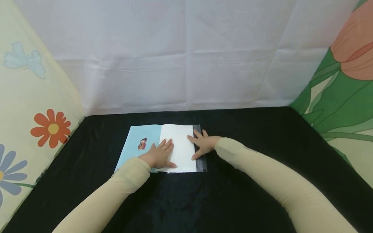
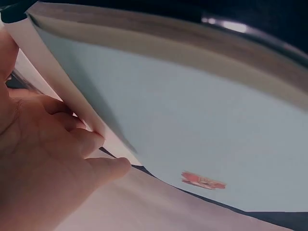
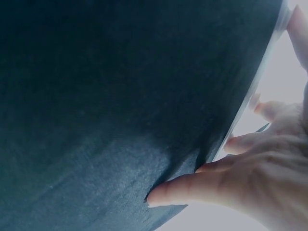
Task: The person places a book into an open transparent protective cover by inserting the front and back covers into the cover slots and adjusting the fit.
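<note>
An open book lies flat on a black cloth, its light blue left page (image 1: 131, 139) bearing a small printed cartoon figure (image 1: 142, 144). Its right page (image 1: 182, 161) is white. A clear plastic strip (image 1: 201, 166), apparently a book cover's edge, sticks out past that page. My left hand (image 1: 161, 156) rests with fingers spread on the white page near the fold. My right hand (image 1: 205, 144) lies across the page's outer edge and the strip, fingers spread. In the left wrist view the hand (image 2: 57, 149) is beside the blue page; in the right wrist view fingers (image 3: 187, 188) reach onto the dark cloth.
The black cloth (image 1: 247, 129) covers the table on all sides of the book. Behind it hangs a white sheet (image 1: 186, 64). Flower-printed panels stand at the left (image 1: 17, 97) and right (image 1: 344, 103).
</note>
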`<state>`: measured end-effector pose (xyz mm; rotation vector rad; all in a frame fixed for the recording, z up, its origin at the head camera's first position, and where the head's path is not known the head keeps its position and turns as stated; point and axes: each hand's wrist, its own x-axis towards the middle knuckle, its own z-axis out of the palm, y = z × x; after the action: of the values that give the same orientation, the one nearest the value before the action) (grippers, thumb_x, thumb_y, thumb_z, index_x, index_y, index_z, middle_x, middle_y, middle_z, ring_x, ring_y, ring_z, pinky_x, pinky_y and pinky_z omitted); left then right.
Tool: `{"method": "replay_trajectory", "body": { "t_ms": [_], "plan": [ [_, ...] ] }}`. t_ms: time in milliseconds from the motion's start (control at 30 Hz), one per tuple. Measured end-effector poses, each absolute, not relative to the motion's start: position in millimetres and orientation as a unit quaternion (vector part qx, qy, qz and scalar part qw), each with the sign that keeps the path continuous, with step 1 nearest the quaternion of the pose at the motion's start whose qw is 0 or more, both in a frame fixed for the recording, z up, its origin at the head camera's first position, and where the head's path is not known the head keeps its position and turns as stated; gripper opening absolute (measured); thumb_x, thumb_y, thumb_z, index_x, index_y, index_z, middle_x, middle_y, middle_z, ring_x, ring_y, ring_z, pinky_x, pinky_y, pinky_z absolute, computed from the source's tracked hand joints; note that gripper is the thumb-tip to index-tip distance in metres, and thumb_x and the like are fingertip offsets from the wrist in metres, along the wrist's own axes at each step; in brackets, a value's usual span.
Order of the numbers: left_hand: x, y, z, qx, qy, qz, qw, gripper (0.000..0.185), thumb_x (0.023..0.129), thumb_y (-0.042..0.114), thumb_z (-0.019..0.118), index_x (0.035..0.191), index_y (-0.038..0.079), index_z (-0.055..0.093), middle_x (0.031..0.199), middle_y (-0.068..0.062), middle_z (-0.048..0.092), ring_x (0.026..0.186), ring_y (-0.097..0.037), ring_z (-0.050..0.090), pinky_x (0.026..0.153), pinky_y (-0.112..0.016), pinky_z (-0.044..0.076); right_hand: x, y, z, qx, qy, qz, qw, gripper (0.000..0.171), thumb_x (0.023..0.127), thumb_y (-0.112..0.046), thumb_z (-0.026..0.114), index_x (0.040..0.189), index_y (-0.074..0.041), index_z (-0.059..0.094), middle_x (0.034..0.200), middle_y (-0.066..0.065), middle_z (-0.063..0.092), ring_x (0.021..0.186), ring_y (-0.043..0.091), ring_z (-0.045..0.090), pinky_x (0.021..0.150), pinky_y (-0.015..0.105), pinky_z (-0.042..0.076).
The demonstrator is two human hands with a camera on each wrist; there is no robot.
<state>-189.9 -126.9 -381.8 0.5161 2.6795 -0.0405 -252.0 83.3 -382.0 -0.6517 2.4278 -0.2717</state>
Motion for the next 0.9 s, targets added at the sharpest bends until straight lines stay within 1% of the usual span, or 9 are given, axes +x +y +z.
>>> {"method": "replay_trajectory", "body": {
  "t_ms": [467,667,800,900],
  "plan": [
    [-189.5,-129.8,-383.1,0.186,0.962,0.001,0.201,0.087,0.092,0.05,0.06,0.154,0.003,0.022,0.162,-0.011,0.009,0.148,-0.031,0.003,0.113,-0.059,0.011,-250.4,82.3,-380.9,-0.244,0.915,-0.108,0.301,0.098,0.087,-0.05,0.068,0.158,-0.019,0.007,0.161,0.015,-0.013,0.142,0.046,-0.015,0.109,0.067,0.009],
    [-188.8,-130.8,-380.8,0.184,0.963,0.002,0.197,0.089,0.092,0.053,0.059,0.155,0.003,0.019,0.163,-0.011,0.006,0.148,-0.03,0.003,0.112,-0.061,0.011,-252.7,84.6,-379.9,-0.238,0.911,-0.134,0.308,0.1,0.086,-0.05,0.07,0.158,-0.018,0.008,0.161,0.015,-0.013,0.142,0.046,-0.016,0.109,0.068,0.005],
    [-187.8,-132.9,-378.7,0.184,0.964,0.012,0.189,0.09,0.092,0.053,0.059,0.155,0.003,0.018,0.162,-0.012,0.005,0.148,-0.031,0.003,0.112,-0.062,0.011,-255.5,86.8,-380.3,-0.229,0.909,-0.198,0.287,0.096,0.089,-0.046,0.066,0.157,-0.01,0.009,0.161,0.02,-0.008,0.143,0.046,-0.01,0.111,0.064,0.006],
    [-186.7,-136.3,-378.3,0.185,0.965,0.025,0.184,0.09,0.092,0.052,0.059,0.155,0.002,0.017,0.162,-0.012,0.004,0.148,-0.031,0.004,0.112,-0.063,0.01,-256.8,87.2,-381.1,-0.203,0.91,-0.266,0.244,0.088,0.095,-0.04,0.059,0.155,0.0,0.008,0.159,0.025,-0.003,0.145,0.044,-0.002,0.114,0.057,0.01]
  ]
}}
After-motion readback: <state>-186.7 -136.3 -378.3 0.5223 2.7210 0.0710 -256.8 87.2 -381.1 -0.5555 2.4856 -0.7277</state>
